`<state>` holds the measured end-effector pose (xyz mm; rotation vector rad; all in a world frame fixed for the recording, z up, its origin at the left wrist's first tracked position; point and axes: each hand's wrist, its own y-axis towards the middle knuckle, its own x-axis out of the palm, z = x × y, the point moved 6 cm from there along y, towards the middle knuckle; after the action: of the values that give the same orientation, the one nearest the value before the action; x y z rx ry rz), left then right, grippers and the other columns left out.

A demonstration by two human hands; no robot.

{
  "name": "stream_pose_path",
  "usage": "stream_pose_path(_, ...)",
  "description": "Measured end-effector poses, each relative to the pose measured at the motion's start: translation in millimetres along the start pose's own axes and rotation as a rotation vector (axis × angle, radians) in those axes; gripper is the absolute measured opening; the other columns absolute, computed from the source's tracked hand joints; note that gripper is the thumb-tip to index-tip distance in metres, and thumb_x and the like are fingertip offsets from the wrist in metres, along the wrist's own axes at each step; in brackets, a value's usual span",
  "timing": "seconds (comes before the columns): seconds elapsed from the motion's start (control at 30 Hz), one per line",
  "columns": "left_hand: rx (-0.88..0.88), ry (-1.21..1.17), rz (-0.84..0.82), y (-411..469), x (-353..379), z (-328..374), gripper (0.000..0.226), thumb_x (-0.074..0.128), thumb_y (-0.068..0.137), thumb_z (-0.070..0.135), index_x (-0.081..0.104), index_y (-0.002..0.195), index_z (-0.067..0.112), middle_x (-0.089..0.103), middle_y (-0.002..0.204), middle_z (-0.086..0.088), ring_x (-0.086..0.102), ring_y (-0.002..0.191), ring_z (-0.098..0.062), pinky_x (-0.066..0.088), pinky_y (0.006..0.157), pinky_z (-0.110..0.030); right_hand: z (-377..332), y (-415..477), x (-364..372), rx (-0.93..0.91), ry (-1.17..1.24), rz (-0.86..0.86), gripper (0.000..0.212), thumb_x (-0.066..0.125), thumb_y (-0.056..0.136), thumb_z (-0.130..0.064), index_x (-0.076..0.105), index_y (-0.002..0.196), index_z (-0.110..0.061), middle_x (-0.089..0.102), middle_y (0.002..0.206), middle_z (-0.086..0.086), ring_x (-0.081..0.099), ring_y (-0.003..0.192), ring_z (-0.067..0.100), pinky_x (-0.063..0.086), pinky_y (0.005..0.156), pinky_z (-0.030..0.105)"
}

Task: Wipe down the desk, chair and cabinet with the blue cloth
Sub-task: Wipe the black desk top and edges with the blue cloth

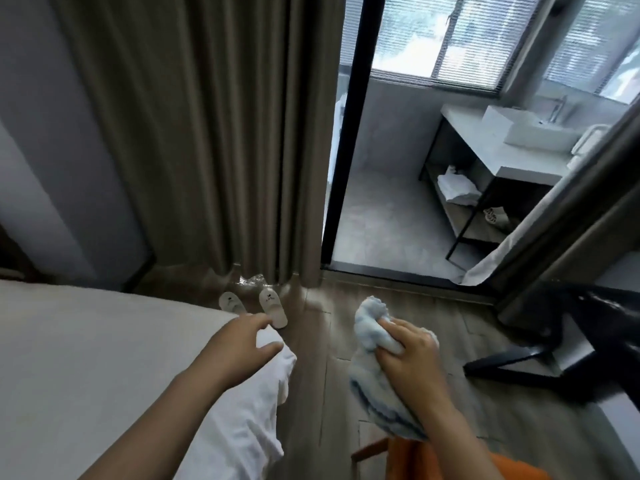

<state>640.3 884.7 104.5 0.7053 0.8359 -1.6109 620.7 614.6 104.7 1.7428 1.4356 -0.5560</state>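
The right hand [412, 351] gripped the blue cloth [375, 365] right of the bed [86, 358], while the left hand [239, 344] hung relaxed, holding nothing, over its edge.

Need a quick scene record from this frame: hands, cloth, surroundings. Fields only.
left hand: open, empty, over the edge of the bed
right hand: grips the blue cloth
slippers: pair on the wood floor by the curtain
black furniture: right edge, blurred; desk or chair unclear
cloth contact: apart from the black furniture
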Motion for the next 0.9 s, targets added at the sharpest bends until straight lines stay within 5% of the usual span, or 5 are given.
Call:
stream_pose_path(0.53, 0.337, 0.098, -0.22, 256.6, 22.6, 98.5, 0.055, 0.062, 0.087, 0.045, 0.049, 0.136, 0.025, 0.053, 0.133, 0.007, 0.051, 0.12, -0.009, 0.041, 0.098, -0.024, 100.3, 162.4, -17.6, 0.254, -0.169, 0.231, 0.021, 0.063, 0.081, -0.006, 0.071, 0.085, -0.024, 0.071, 0.093, -0.008, 0.064, 0.089, 0.01, 0.038, 0.082, 0.029)
stream_pose_path(0.9, 0.497, 0.161, -0.3, 418.7, 64.0, 226.4, 0.058, 0.059, 0.089, 0.047, 0.044, 0.14, 0.025, 0.049, 0.137, 0.008, 0.047, 0.125, -0.007, 0.038, 0.103, -0.023, 225.5, 281.9, -62.8, 0.474, -0.107, 0.372, 0.026, 0.07, 0.08, -0.015, 0.073, 0.103, -0.027, 0.071, 0.108, -0.006, 0.062, 0.098, 0.022, 0.04, 0.089, 0.03)
